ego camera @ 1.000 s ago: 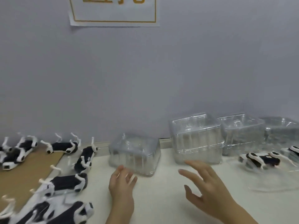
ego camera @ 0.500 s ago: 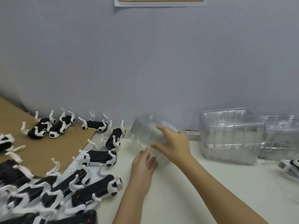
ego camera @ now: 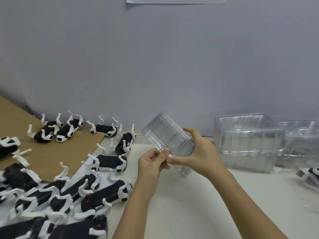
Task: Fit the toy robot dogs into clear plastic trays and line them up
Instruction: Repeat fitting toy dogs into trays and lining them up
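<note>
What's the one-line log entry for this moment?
left hand: pinches tray stack edge | right hand: grips it, tilted | toy dogs: loose at left

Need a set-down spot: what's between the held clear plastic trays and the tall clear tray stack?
Head view: only the right hand, gripping the clear plastic trays; no other object shows before the tall clear tray stack.

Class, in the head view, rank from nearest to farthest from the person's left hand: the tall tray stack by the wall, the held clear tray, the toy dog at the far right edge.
1. The held clear tray, pinched by the left hand.
2. The tall tray stack, right, against the wall.
3. The toy dog, far right edge.
</note>
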A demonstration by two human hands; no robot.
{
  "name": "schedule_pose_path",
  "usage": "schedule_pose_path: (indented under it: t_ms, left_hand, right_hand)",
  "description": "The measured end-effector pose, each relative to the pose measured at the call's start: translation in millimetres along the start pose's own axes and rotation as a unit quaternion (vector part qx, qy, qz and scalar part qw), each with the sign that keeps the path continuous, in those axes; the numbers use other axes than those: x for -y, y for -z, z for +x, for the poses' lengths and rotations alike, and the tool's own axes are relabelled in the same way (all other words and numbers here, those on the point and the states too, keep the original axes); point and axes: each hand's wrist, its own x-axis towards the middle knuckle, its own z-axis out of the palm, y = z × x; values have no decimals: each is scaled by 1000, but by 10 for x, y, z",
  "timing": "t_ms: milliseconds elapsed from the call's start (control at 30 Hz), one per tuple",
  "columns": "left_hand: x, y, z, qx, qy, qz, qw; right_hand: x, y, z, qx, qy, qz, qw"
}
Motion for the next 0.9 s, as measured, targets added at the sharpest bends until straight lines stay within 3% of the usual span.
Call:
schedule_pose_path:
  t_ms: [233,433,567,667,800,900]
  left_hand:
    - [18,-11,-25,24,31,-11,999]
    - [22,-56,-21,16,15,-7,1000]
    - [-4,-75,-36,5,3,-14,1000]
    - [-65,-107,-43,-2,-7,-8,1000]
    - [-204,-150,-32,9,-45,1,999]
    - [-251,-132,-28,18,-58,16,998]
  right_hand:
    - [-110,92,104,14,-42,110,993]
    - [-181,94,128,2,-35,118,992]
    - [-108,-9,53,-79,29,2,996]
    - [3,-18,25,-162,122,-93,975]
    - [70,80,75,-149,75,13,986]
    - [121,87,72,-229,115,-7,967]
